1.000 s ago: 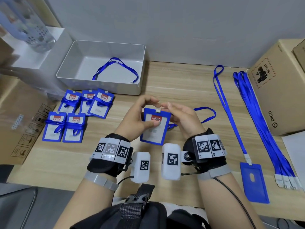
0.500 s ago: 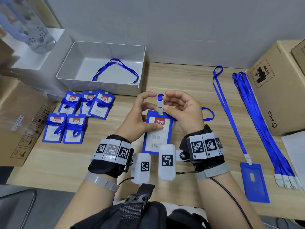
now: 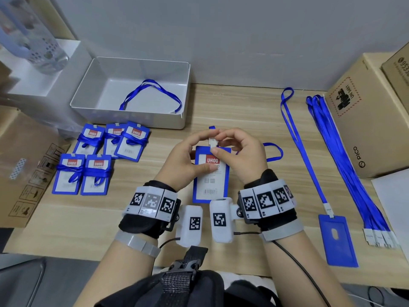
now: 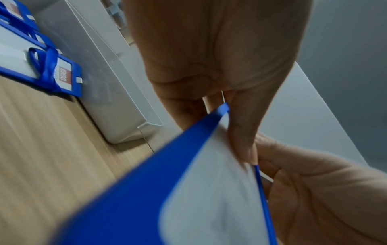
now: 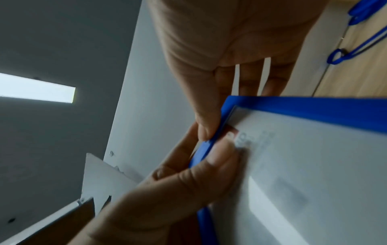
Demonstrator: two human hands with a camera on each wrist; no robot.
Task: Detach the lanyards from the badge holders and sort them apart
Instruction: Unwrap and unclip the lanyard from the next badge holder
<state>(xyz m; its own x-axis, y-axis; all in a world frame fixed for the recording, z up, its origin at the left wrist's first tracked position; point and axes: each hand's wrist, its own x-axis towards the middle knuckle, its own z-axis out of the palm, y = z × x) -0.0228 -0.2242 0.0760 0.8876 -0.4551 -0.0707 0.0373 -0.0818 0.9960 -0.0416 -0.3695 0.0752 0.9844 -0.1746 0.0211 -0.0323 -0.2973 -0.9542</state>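
**Both hands on one badge holder at its clip**

Nearest the person, the left hand and the right hand meet above the light wooden table, both curled round a single blue plastic badge holder with a white UHOO card, held upright between them. The left thumb presses the card face while its fingers reach the top edge; the right thumb and fingertips pinch at the small white clip, though the exact grip there is partly hidden. The blue ribbon lanyard on that clip trails right behind the right hand.

To the right lies one empty blue badge holder, clipped to one long lanyard; beside it, a bundle of loose blue lanyards, apparently four.

To the left lie five lanyard-wrapped badge holders. Farther back, a grey rectangular tray holds one detached lanyard.
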